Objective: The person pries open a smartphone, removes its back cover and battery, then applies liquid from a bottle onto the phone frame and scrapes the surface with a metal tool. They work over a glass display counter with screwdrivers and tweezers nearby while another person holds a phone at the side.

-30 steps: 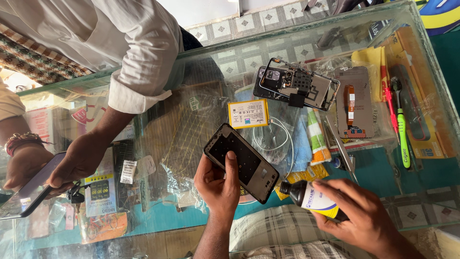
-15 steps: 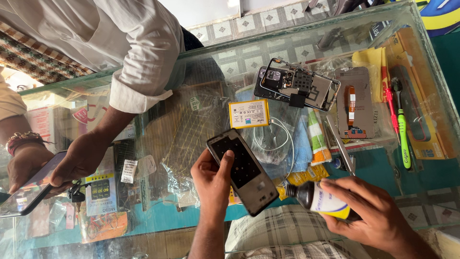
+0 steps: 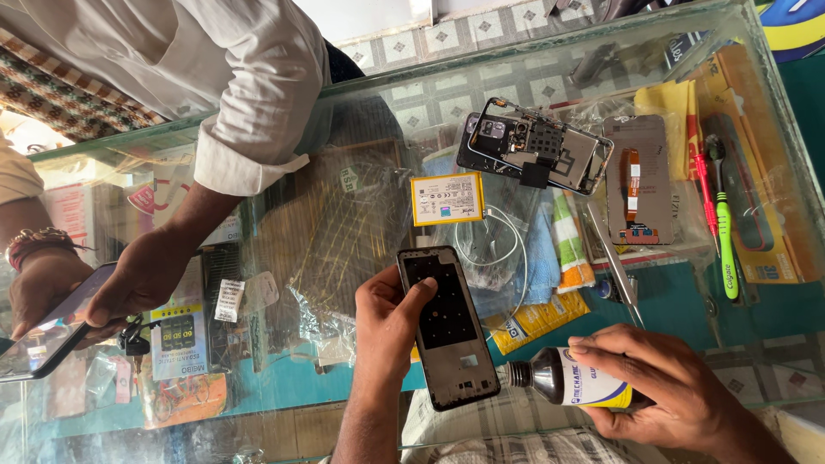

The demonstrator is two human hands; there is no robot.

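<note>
The left hand [image 3: 387,322] grips a black phone frame [image 3: 447,326] above the glass table [image 3: 378,129]; the right hand [image 3: 666,391] clasps a dark bottle [image 3: 571,387], seemingly glue, nozzle just beside the frame.

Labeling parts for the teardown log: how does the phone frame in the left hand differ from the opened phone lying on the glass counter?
The phone frame is held up in the left hand; the opened phone lies flat on the glass counter, untouched. The frame shows a plain dark panel; the opened phone shows exposed boards and camera modules. The frame stands lengthwise in view; the opened phone lies crosswise. Both are dark, rectangular, without covers.
</note>
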